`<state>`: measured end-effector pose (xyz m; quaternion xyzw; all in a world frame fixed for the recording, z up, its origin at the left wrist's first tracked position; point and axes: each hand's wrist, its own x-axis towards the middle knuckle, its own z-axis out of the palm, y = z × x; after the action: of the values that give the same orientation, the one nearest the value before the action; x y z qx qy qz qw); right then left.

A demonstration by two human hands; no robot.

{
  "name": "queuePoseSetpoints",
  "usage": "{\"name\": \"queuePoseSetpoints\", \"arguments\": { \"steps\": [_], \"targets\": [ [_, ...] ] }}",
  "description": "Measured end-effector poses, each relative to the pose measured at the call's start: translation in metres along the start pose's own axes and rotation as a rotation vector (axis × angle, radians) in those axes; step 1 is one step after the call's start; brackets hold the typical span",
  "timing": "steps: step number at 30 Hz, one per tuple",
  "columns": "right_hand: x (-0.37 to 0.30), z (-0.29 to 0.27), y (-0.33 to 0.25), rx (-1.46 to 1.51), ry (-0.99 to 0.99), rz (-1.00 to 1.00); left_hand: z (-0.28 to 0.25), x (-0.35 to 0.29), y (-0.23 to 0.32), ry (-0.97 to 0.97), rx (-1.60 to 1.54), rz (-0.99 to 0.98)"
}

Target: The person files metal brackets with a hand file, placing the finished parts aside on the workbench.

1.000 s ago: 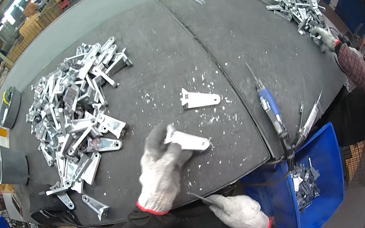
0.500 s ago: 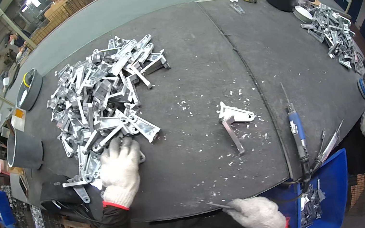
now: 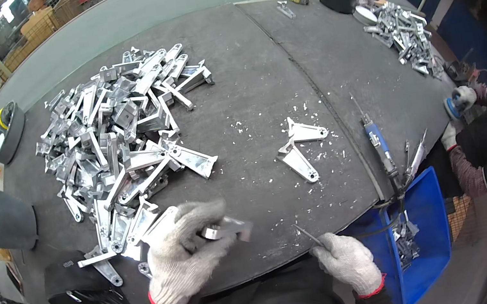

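My left hand [image 3: 187,256], in a white knit glove with a red cuff, is closed round a small silver metal bracket [image 3: 240,227] at the near edge of the table. Part of the bracket is hidden by the fingers, and its free end is blurred. My right hand [image 3: 349,263], gloved the same way, grips a thin, pointed grey metal tool [image 3: 308,235]; its tip points up and left. Beyond the left hand spreads a big heap of silver brackets [image 3: 120,118]. Two more brackets [image 3: 299,163] lie close together at mid-table among pale metal chips.
A blue air tool [image 3: 377,142] lies right of the table seam, above a blue bin [image 3: 436,229] holding metal pieces. Grey tubs [image 3: 11,219] stand at the left. At the far right a co-worker's gloved hand [image 3: 465,96] holds a round blue tool near another bracket pile [image 3: 402,36].
My left hand has come away from the heap with a bracket, its fingers now curled. One mid-table bracket, tilted up before, now lies flat. The view has shifted slightly.
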<state>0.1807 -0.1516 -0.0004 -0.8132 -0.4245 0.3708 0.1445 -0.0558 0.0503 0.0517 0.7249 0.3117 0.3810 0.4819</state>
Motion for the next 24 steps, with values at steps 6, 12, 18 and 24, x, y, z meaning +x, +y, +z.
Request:
{"name": "queuePoseSetpoints", "arguments": {
  "steps": [6,12,18,24],
  "targets": [
    [0.004,0.001,0.016,-0.154,0.121,-0.323,0.034,-0.032,0.029,0.200,-0.357,-0.606],
    [-0.002,0.020,0.029,-0.105,0.229,-0.395,0.056,-0.035,0.037,0.232,-0.450,-0.759],
    [-0.006,0.038,0.027,-0.049,0.103,-0.249,0.057,-0.040,0.029,0.272,-0.522,-0.760],
    [-0.015,0.031,0.007,0.676,-0.258,-0.064,0.055,-0.055,0.030,0.243,-0.588,-0.681]
  ]
}}
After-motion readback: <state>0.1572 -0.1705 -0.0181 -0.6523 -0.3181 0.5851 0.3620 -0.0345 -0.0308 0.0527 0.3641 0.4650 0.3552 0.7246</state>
